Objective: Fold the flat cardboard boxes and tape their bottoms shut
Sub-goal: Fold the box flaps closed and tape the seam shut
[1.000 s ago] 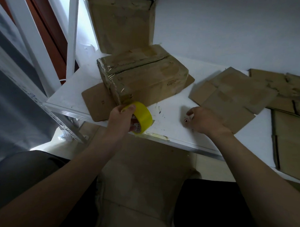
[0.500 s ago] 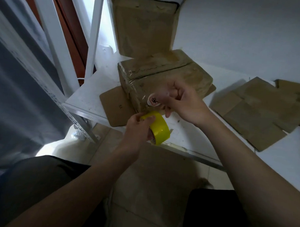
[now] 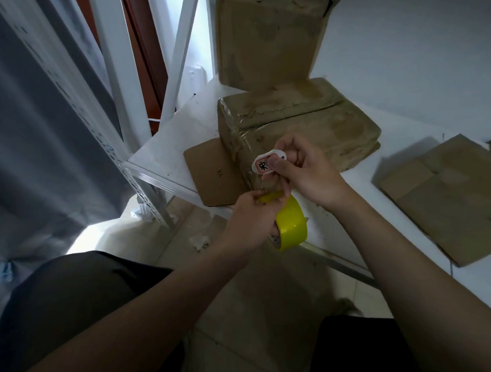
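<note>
White shelf [image 3: 168, 144] carried the folded box [image 3: 296, 123], glossy tape over its near end, sitting near the left front corner with one flap [image 3: 211, 176] flat on the shelf; flat cardboard [image 3: 447, 198] lay well apart to the right, and another box [image 3: 266, 39] stood upright behind. Left hand [image 3: 251, 216] was curled around the yellow tape roll [image 3: 291, 226] just off the shelf's front edge. Right hand [image 3: 306, 168] pinched a small white oval piece [image 3: 263, 164] with a red label between thumb and fingers, just above the roll, in front of the folded box's near face.
</note>
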The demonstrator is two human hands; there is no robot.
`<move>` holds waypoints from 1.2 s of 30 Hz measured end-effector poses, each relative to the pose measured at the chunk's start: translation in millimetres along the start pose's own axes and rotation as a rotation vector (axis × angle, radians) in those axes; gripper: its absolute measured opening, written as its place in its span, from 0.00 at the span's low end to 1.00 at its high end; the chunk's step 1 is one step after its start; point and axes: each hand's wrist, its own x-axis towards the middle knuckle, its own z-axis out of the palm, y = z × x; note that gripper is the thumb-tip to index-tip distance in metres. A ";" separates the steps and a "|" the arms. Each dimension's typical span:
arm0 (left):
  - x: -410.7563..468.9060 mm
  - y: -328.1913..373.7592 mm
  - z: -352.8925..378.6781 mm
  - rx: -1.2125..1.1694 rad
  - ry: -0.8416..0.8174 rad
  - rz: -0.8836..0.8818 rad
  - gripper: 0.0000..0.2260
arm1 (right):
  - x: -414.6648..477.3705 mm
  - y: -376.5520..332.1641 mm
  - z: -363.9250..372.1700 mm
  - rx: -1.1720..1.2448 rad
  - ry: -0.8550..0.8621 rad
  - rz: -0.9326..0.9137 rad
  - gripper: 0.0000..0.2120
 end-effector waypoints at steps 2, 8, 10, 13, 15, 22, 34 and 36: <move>-2.8 -1.4 -1.7 0.028 -0.047 -0.049 0.07 | -0.2 0.2 -0.2 -0.026 0.000 0.009 0.05; -10.0 1.6 -5.2 -0.025 -0.076 -0.110 0.12 | -4.9 -6.7 -1.0 -0.028 -0.008 -0.011 0.09; -10.5 0.2 -5.2 -0.074 -0.058 -0.110 0.08 | -8.1 -8.7 -5.0 -0.077 0.006 -0.023 0.07; -11.4 -5.0 -2.9 -0.116 -0.048 -0.100 0.12 | -13.9 -15.1 -14.5 -0.099 -0.010 -0.058 0.05; -12.5 -6.0 -1.9 -0.144 -0.037 -0.097 0.16 | -19.2 -17.6 -20.7 -0.017 -0.041 -0.052 0.06; -15.6 -13.0 0.2 -0.181 0.000 -0.075 0.22 | -33.3 -10.7 -27.8 -0.209 0.041 -0.053 0.10; -18.4 -15.8 3.2 -0.320 0.002 -0.045 0.13 | -40.2 -29.7 -22.4 -0.733 -0.197 -0.350 0.10; -19.5 -15.0 2.9 -0.303 0.002 -0.044 0.15 | -38.7 -29.2 -23.0 -0.778 -0.219 -0.357 0.11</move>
